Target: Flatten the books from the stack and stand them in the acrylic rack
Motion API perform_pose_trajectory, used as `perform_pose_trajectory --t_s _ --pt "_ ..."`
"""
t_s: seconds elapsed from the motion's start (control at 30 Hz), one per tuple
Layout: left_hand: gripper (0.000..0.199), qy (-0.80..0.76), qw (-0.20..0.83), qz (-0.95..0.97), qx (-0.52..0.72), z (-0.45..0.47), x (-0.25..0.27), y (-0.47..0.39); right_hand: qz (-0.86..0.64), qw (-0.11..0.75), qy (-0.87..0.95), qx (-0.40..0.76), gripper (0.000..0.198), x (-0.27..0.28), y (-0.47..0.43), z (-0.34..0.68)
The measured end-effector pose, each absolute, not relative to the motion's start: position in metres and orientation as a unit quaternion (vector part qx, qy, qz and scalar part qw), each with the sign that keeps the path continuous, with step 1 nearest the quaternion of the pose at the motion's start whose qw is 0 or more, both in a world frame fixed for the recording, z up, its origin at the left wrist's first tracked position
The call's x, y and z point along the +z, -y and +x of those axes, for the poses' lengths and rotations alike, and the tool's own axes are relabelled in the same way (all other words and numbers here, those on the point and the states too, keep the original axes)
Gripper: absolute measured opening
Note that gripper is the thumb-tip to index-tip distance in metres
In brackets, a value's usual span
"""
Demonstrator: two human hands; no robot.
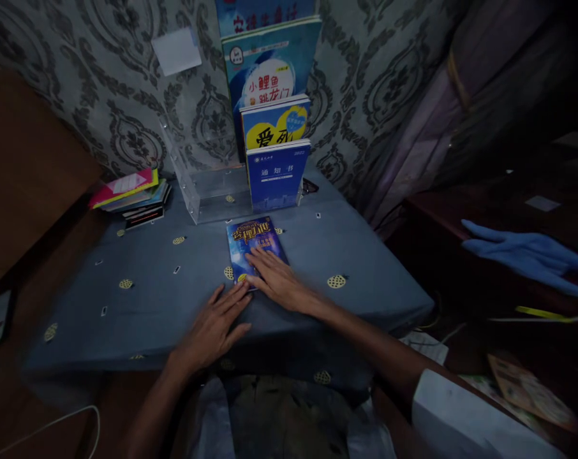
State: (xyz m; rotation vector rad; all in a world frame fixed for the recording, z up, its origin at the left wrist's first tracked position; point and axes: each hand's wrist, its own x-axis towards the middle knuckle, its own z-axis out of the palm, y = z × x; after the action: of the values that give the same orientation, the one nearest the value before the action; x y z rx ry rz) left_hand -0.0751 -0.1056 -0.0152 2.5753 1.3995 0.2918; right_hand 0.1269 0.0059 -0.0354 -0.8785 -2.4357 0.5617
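A small blue book (253, 231) with gold lettering lies face up on the cloth-covered table (164, 306). My right hand (282, 280) rests on its lower cover, fingers stretched out. At the book's bottom left corner, the fingertips of my left hand (217, 319) touch or nearly touch it; the fingers are extended with the thumb apart. Just behind the book is a clear acrylic book stand (193, 191). On the stand's right side, several books stand upright in tiers, with a blue booklet (277, 175) at the front.
A stack of books (136, 194) with a pink one on top lies at the table's left rear. Patterned wallpaper (131, 95) rises behind, with a curtain (413, 153) to the right. A blue glove (528, 255) lies on a dark surface at right. A white cable (95, 414) curves at lower left.
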Motion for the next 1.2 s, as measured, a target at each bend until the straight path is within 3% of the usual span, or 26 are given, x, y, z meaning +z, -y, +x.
perform_pose_trajectory --t_s 0.23,0.63,1.2 --pt "0.049 -0.482 0.121 0.858 0.131 -0.079 -0.015 0.092 -0.335 0.242 0.891 0.188 0.064 -0.038 -0.004 0.127" --pt "0.053 -0.571 0.053 0.811 0.119 -0.082 -0.036 -0.036 -0.331 0.194 0.899 0.211 0.064 -0.037 -0.008 0.127" --pt "0.052 -0.580 0.055 0.803 0.124 -0.078 -0.037 -0.037 -0.427 0.161 0.880 0.132 0.059 -0.036 -0.109 0.100"
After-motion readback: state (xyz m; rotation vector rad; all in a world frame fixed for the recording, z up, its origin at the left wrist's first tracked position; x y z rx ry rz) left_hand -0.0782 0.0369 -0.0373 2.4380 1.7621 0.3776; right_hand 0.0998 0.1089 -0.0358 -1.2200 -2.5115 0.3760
